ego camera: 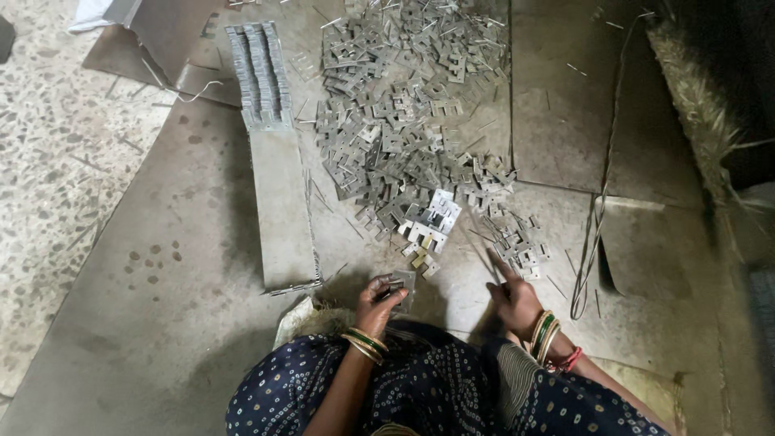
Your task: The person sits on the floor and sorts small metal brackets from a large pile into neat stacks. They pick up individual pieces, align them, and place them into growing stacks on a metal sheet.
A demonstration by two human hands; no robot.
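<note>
Hands work low near the lap: left hand [378, 300] pinches a small stack of grey metal stampings [401, 285]; right hand [512, 297], fingers spread, touches the loose heap of stamped plates [404, 121] on the floor.

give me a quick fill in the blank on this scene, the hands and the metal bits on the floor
1. The left hand holds a small ____ of flat grey metal plates.
2. The right hand reaches toward the big heap of loose E-shaped grey metal stampings with its ____ finger stretched out.
3. A neat row of stacked stampings lies on the long flat metal strip, to the ____ of the heap.
4. Both wrists wear ____.

Missing words: stack; index; left; bangles
</note>
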